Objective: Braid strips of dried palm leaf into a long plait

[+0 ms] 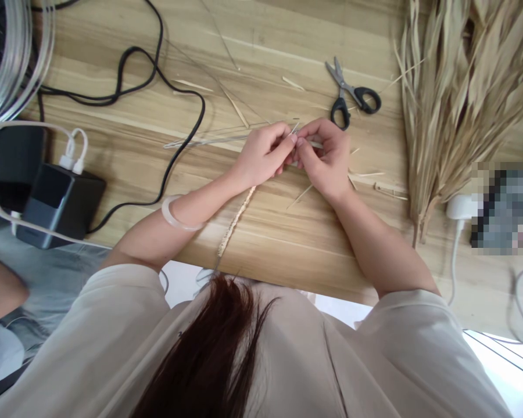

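My left hand [265,152] is closed in a pinch, its thumb and fingertips on a thin pale strand [294,129]. From beneath that hand a wrapped, knobbly straw cord [236,223] slants down toward the table's front edge, with a thin dark wire at its lower end. My right hand [326,155] is closed too, its thumb and forefinger meeting the left fingertips. What lies between the right fingers is too small and hidden to make out. Several thin metal wires [209,141] lie on the table to the left of my hands.
Black-handled scissors [343,88] lie partly spread beyond my right hand. Dried husk leaves [444,104] form a bundle at right. Straw scraps [293,83] are scattered around. At left are a black cable [203,110], a dark power bank [61,203] and coiled clear tubing [20,58].
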{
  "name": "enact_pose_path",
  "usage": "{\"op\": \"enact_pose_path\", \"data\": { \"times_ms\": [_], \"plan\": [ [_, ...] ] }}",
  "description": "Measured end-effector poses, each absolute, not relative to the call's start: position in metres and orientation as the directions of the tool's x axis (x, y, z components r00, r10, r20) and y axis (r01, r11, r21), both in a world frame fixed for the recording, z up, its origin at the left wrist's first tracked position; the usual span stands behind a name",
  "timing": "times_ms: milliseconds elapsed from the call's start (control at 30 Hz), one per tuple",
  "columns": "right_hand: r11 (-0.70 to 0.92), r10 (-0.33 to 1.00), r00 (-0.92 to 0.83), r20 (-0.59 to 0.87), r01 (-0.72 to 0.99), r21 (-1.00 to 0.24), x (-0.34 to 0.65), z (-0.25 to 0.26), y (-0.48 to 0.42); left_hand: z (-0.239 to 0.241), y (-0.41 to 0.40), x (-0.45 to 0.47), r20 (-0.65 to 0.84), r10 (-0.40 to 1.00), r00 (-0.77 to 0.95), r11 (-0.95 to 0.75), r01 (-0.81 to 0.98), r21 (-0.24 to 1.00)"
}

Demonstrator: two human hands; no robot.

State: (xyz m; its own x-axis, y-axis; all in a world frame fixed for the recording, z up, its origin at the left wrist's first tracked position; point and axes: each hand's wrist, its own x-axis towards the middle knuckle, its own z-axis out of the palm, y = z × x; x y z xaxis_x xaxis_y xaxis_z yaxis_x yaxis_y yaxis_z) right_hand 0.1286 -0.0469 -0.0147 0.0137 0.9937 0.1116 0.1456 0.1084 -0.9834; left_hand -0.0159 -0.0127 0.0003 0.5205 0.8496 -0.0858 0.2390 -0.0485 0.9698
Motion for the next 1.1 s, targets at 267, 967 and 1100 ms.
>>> {"op": "enact_pose_path", "data": {
  "times_ms": [267,967,1100],
  "plan": [
    [0.107,0.994,0.003,0.109,0.177,-0.978,0.1288,-0.0156,-0.0471,0.0,-0.0127,-0.0158,-0.085,0.85,0.52,-0.057,0.252,0.966],
    [0.129,0.991,-0.009,0.13,0.198,-0.972,0.1277,-0.0157,-0.0478,0.0003,-0.0127,-0.0159,-0.095,0.855,0.51,-0.042,0.251,0.967],
    [0.122,0.992,0.002,0.125,0.199,-0.972,0.127,-0.0142,-0.0478,0.0005,-0.0127,-0.0159,-0.094,0.855,0.51,-0.044,0.251,0.967]
  ]
}}
